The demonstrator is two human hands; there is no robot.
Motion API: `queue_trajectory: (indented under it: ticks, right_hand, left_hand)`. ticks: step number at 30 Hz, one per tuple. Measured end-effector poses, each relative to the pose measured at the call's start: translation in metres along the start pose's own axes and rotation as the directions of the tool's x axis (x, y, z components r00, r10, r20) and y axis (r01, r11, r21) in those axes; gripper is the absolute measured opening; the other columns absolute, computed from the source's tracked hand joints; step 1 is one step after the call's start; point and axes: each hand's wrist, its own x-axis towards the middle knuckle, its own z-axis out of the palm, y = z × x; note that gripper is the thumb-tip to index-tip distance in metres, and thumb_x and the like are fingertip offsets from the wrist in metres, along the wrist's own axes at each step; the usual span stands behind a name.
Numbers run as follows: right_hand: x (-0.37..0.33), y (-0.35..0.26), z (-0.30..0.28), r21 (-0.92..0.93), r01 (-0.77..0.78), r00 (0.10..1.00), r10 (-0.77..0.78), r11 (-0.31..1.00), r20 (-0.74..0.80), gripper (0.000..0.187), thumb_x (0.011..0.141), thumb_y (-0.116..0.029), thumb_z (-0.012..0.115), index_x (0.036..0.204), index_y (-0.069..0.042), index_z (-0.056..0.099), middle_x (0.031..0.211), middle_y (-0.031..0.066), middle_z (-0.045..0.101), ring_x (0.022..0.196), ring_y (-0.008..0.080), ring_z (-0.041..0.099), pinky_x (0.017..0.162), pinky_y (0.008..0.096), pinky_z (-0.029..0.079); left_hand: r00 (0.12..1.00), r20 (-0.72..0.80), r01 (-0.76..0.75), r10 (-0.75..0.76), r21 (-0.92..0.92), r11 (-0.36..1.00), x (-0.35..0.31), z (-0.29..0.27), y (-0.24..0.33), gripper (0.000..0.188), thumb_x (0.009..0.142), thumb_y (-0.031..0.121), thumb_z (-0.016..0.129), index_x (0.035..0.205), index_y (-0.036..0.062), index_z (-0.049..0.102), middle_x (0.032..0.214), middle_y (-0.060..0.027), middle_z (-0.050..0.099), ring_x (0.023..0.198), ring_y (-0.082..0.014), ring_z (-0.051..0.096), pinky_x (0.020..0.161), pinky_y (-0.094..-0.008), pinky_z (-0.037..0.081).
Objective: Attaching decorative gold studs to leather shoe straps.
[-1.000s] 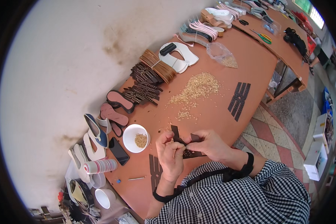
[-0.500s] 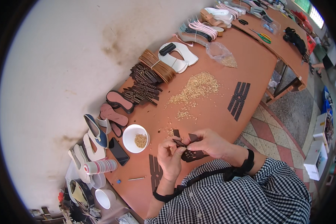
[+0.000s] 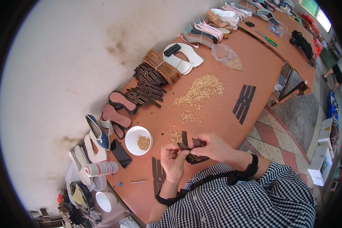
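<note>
Since the frame half a second ago, the free strip end of the dark strap piece [image 3: 196,160] has shifted slightly right; both hands hold nearly the same place. Left hand [image 3: 173,162] pinches one strip, thumb against fingers; right hand [image 3: 214,146] grips the piece beside it. Piece is held above the table [image 3: 216,121], near edge. Step, judged: two-handed finger work where the fingertips meet; exact contact hidden. Next move seems to call for a steady right-hand grip and fine left-hand adjustment. Loose gold bits [image 3: 176,136] lie just beyond.

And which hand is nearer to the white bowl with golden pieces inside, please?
Left. The left hand is to the lower right of the white bowl; the right hand is farther right, beyond the left one. Both hold a dark strap piece.
</note>
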Motion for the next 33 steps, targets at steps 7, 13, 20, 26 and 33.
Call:
queue_trajectory:
  ticks: [7, 13, 20, 26, 33]
  right_hand:
    - [-0.002, -0.001, 0.004, -0.095, 0.025, 0.999, -0.029, 0.995, -0.042, 0.009, 0.075, -0.001, 0.059, 0.083, 0.0, 0.054, 0.069, -0.0039, 0.048, 0.062, 0.002, 0.043, 0.054, 0.0167, 0.036]
    - [-0.01, -0.016, 0.014, -0.359, 0.204, 0.959, -0.26, 0.911, -0.114, 0.014, 0.075, -0.005, 0.058, 0.085, 0.004, 0.056, 0.066, 0.0034, 0.055, 0.061, 0.0076, 0.051, 0.057, 0.0222, 0.043]
    - [-0.008, -0.012, 0.009, -0.386, 0.126, 0.989, -0.144, 0.914, -0.017, 0.016, 0.076, -0.006, 0.06, 0.089, 0.002, 0.058, 0.071, -0.0007, 0.054, 0.059, 0.0018, 0.045, 0.052, 0.0175, 0.038]
    - [-0.012, -0.009, 0.012, -0.694, 0.412, 0.864, -0.496, 0.591, 0.09, 0.012, 0.073, -0.004, 0.059, 0.085, -0.002, 0.061, 0.069, 0.0051, 0.057, 0.058, 0.012, 0.052, 0.052, 0.0235, 0.042]
    - [-0.008, -0.015, 0.008, -0.616, 0.407, 0.875, -0.481, 0.674, 0.052, 0.012, 0.072, -0.001, 0.058, 0.084, -0.002, 0.06, 0.077, 0.0077, 0.058, 0.062, 0.0148, 0.054, 0.054, 0.0252, 0.044]
  left_hand:
    - [1.0, -0.016, 0.016, -0.016, -0.012, 1.0, 0.0, -0.003, -0.004, 0.034, 0.072, -0.015, 0.055, 0.094, 0.0056, 0.039, 0.087, -0.0085, 0.054, 0.08, -0.0137, 0.055, 0.074, -0.0237, 0.045]
    - [0.998, 0.061, -0.02, 0.019, 0.03, 0.999, 0.0, -0.006, -0.005, 0.033, 0.074, -0.016, 0.051, 0.094, 0.0044, 0.035, 0.094, -0.0136, 0.053, 0.084, -0.0159, 0.055, 0.075, -0.0264, 0.046]
    - [0.994, 0.086, -0.066, 0.065, -0.001, 0.998, -0.001, -0.006, -0.007, 0.034, 0.073, -0.017, 0.051, 0.093, 0.0048, 0.035, 0.093, -0.0133, 0.053, 0.084, -0.0163, 0.055, 0.075, -0.0272, 0.047]
    - [0.988, 0.085, 0.125, -0.126, 0.017, 0.992, 0.003, -0.008, 0.0, 0.034, 0.073, -0.017, 0.051, 0.093, 0.0052, 0.035, 0.091, -0.0129, 0.054, 0.082, -0.0165, 0.055, 0.075, -0.0265, 0.047]
    - [0.996, 0.027, 0.089, -0.088, -0.035, 0.995, 0.003, 0.004, 0.003, 0.034, 0.072, -0.017, 0.051, 0.092, 0.0051, 0.034, 0.09, -0.0138, 0.054, 0.083, -0.0165, 0.055, 0.074, -0.0261, 0.047]
